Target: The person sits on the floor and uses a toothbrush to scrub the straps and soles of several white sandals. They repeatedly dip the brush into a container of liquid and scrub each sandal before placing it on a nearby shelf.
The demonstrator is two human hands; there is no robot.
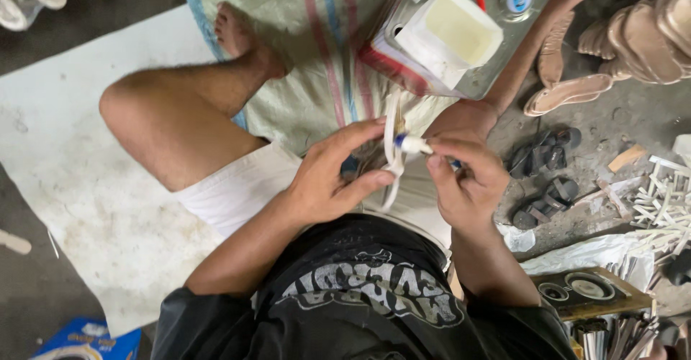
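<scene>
With the left hand [327, 180] pinching the pale strap [392, 140] taut, the right hand [464, 180], closed around the small white applicator [412, 144], should keep its tip steady along the strap's edge.

Black printed T-shirt [360, 295], white shorts [241, 187], bare arms and feet

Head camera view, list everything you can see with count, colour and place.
strap: one, white, between both hands
small tool: one, white with blue, in right fingers
woven sack: one, pale green with stripes, under legs
metal tin: one, silver, top centre
plastic tub: one, cream, on the tin
sandal soles: several, tan, top right
white strips: a pile, right edge
left hand: pinching strap
right hand: holding tool
</scene>
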